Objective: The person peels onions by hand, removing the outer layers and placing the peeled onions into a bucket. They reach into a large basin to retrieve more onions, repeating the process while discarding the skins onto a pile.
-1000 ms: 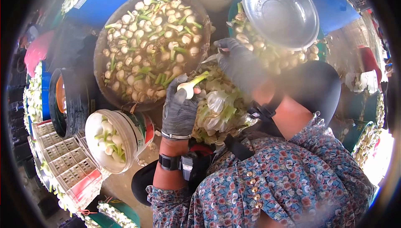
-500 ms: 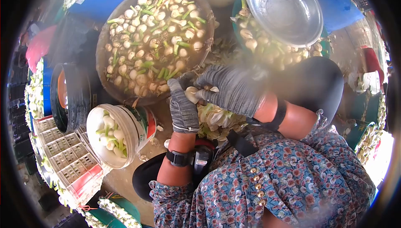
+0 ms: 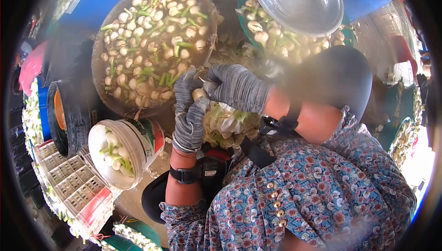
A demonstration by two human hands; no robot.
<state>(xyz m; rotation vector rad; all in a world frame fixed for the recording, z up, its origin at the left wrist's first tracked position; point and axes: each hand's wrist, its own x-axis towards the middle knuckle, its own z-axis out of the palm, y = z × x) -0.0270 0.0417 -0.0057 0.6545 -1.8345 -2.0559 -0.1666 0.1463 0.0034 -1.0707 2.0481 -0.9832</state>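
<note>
My left hand (image 3: 189,117), in a grey knit glove, is wrapped round a pale bulb (image 3: 200,94) beside the rim of a large round tub (image 3: 103,95). My right hand (image 3: 237,87), gloved alike, is closed against the bulb from the other side; whatever its fingers pinch is too small to make out. Many white bulbs with cut green stems float in the tub's brown water. Below my hands lies a heap of pale peelings (image 3: 232,122).
A white bucket (image 3: 138,147) of peeled bulbs lies tilted at the left, near a white crate (image 3: 73,177) and a black bucket (image 3: 76,117). A metal basin (image 3: 298,2) rests over a green tub (image 3: 246,23) of bulbs at the upper right.
The whole view has shifted, so the tubs appear farther left and higher. My left hand has turned, with its fingers more extended around the bulb, and my right fingers have moved over the bulb's upper side.
</note>
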